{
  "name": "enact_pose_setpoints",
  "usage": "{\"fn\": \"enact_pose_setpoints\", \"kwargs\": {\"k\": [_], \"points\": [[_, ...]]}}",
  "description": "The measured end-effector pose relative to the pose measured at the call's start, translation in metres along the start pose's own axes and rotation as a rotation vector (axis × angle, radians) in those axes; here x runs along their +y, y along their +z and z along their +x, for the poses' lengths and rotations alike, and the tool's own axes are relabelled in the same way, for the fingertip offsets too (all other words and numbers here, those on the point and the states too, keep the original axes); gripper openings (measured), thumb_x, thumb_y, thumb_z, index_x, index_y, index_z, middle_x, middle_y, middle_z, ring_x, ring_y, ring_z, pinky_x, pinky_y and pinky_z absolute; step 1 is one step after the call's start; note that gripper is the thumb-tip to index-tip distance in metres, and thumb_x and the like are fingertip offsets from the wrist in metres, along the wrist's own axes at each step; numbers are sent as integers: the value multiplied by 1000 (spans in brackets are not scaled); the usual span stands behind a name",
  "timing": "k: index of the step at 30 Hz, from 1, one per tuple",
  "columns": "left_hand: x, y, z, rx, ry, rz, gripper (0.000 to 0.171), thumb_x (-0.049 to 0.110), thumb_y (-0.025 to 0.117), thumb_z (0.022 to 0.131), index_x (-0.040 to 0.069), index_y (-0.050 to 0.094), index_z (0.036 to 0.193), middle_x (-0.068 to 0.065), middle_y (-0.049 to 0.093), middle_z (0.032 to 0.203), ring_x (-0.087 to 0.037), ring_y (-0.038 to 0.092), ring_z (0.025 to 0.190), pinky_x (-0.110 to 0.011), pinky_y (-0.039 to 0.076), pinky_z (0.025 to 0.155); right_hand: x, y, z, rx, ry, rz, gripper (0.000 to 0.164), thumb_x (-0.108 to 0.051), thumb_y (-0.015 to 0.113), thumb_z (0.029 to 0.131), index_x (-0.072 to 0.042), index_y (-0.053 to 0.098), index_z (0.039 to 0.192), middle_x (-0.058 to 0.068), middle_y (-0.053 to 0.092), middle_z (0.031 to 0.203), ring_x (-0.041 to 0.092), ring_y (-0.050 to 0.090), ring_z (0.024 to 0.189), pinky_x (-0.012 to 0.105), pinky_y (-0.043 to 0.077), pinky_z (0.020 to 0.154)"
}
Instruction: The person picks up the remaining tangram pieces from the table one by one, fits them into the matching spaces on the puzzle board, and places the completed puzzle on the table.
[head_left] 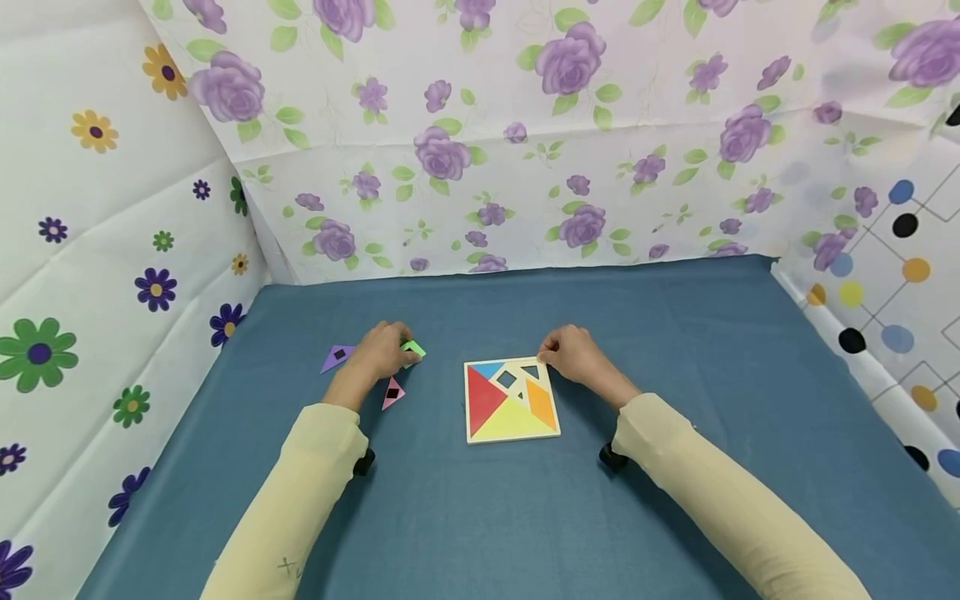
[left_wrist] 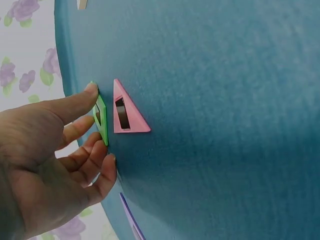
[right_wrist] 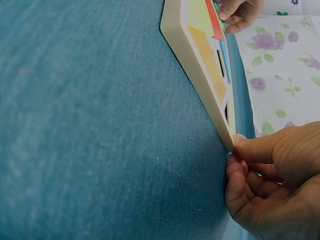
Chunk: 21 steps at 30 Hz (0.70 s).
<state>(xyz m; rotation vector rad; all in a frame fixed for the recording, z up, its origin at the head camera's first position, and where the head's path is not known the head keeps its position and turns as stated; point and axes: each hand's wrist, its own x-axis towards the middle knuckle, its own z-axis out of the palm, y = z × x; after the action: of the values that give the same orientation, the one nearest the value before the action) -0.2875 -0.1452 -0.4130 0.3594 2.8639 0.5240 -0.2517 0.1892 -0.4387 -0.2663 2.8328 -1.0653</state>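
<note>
My left hand [head_left: 381, 350] holds a small green tangram piece [left_wrist: 103, 117] with a dark magnet-like patch, thumb at one end and fingertips at the other, close over the cloth. Just below that hand lies a pink triangle [head_left: 393, 394], and to its left a purple triangle [head_left: 337, 357]. At its far right corner, the square wooden tangram tray [head_left: 513, 439] is pinched between thumb and fingers of my right hand [head_left: 576, 354]. Seated in the tray are a red triangle [head_left: 483, 400], a yellow triangle [head_left: 512, 422], an orange parallelogram [head_left: 539, 403] and a blue piece [head_left: 489, 368]. Several dark, blue-grey gaps show at its far right.
A blue cloth [head_left: 480, 517] covers the table. Behind it hangs a purple-flowered sheet [head_left: 480, 142]; a daisy-patterned sheet [head_left: 105, 250] is on the left and a dotted one [head_left: 892, 317] on the right. Dark wrist devices sit under both sleeves.
</note>
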Motion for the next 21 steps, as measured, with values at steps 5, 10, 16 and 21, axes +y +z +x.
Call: {"fn": "enact_pose_setpoints", "kwargs": {"k": [5,10,16,21], "points": [[-3,-1,4,-36,-26,-34,45,23,72,99,-3,60,133,-24,55,129,-36,52,116,-51,44,100,0,0,-1,-1,9,7,12,-9,69,100,-5,78,92,7,69,80,17,48,57,31,40,57],[-4,-2,4,-54,-55,-90,45,24,74,98,2,58,135,-21,54,124,-33,52,109,-50,45,94,0,1,-1,-2,14,10,12,-9,69,100,-5,78,93,7,69,80,17,50,58,31,41,57],[-5,1,5,-15,-50,-132,45,21,76,97,5,54,133,-21,56,122,-34,53,106,-49,46,92,2,0,0,-1,4,8,14,-8,69,100,-5,78,91,6,67,77,17,49,56,30,41,56],[-4,3,4,18,-62,-134,45,21,77,96,7,53,132,-20,56,121,-34,54,105,-49,46,90,2,0,1,-2,-1,4,14,-8,68,101,-5,78,90,6,67,77,17,49,56,31,41,57]]}}
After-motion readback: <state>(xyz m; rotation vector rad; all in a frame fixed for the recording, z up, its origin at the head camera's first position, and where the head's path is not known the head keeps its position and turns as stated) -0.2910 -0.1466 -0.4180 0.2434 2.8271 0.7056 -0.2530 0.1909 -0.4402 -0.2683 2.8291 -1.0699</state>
